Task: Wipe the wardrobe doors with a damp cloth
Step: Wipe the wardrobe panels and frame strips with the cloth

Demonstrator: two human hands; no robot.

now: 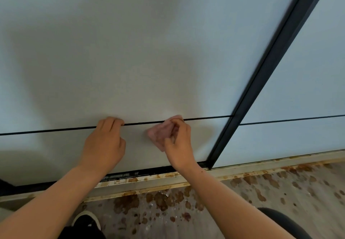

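Apparently cloth (158, 136) beneath right fingertips (183, 126).

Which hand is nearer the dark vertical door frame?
Right. The right hand, gripping the pink cloth, is a short way left of the frame; the left hand rests on the door panel farther left.

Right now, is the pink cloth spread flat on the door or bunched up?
Bunched up. The pink cloth is crumpled in folds, pinched by the right hand against the door.
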